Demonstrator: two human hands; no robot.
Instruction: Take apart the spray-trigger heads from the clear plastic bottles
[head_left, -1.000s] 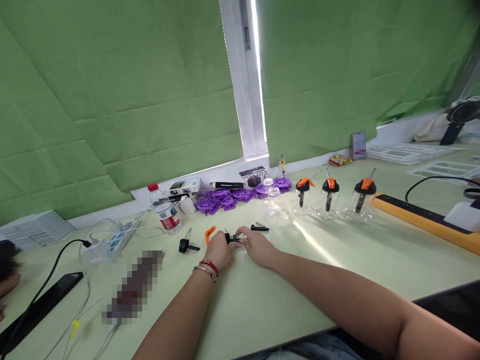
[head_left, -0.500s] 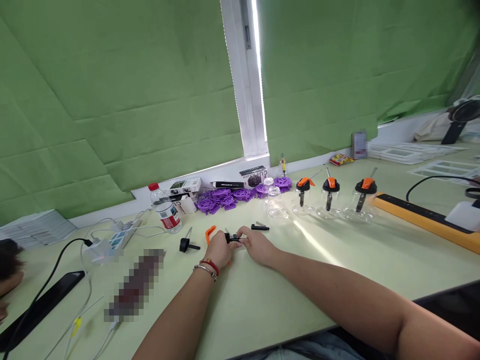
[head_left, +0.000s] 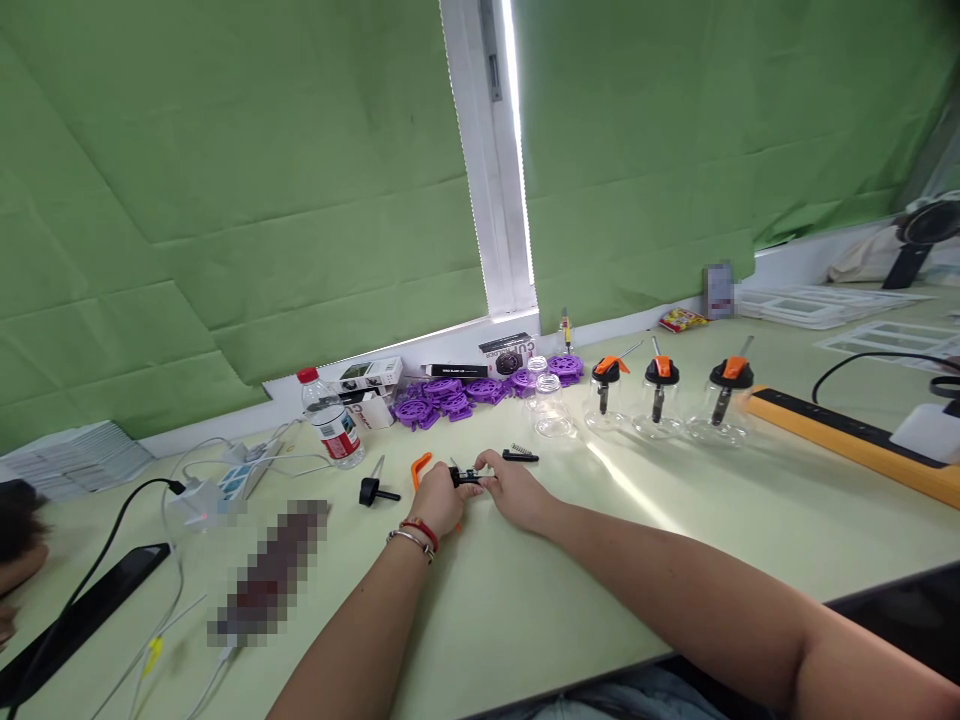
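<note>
Between my two hands is a small black pump part (head_left: 466, 477) with a thin metal piece toward its right end. The fingers of my left hand (head_left: 440, 503) are closed around its left side. My right hand (head_left: 516, 490) pinches its right end, and the fingertips hide some of it. An orange lever (head_left: 421, 468) lies just beyond my left hand. To the left rests a black cap (head_left: 369, 490) with a stem and a thin spout. A black tube piece (head_left: 520, 456) and a metal spring (head_left: 520, 447) lie beyond my right hand.
Three clear bottles with black and orange pump tops (head_left: 661, 372) stand at the right, beside uncapped clear bottles (head_left: 550, 405). Purple plastic parts (head_left: 442, 395) and a water bottle (head_left: 334, 425) are at the back. An orange power strip (head_left: 847, 440) lies right; a black-haired person (head_left: 19, 545) is far left.
</note>
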